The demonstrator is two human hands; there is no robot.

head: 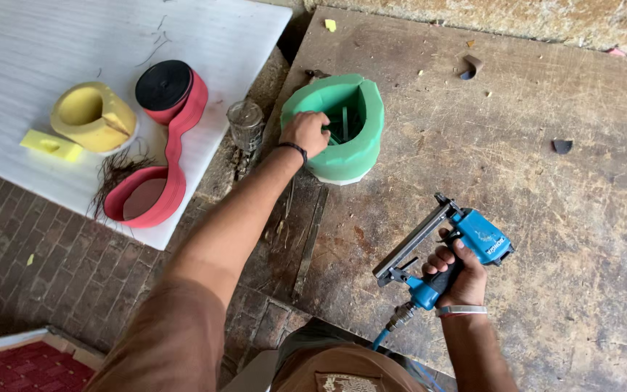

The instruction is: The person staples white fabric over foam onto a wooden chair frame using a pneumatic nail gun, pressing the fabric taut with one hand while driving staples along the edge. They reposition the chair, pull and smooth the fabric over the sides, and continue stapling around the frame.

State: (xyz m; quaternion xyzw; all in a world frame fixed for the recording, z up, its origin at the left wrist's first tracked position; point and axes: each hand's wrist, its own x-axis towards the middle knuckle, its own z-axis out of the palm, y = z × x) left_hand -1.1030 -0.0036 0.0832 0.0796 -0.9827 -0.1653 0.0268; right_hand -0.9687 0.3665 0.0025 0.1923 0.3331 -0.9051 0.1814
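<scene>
The green foam ring (342,131) at upper centre is gripped by left-hand fingers (305,133); the blue pneumatic stapler (444,247) is clasped by the right hand (459,279), best kept pointed away.

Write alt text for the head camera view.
Seen from above, the left hand reaches into a green foam ring on a worn wooden board, while the right hand grips a blue pneumatic stapler. Yellow and red foam shapes lie on a white sheet.

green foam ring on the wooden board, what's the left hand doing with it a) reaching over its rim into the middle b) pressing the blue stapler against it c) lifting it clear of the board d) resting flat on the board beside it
a: the left hand curls over the rim of the green foam ring, fingers inside the hollow, while the ring sits on the wooden board and the right hand holds the blue stapler well apart.
</scene>
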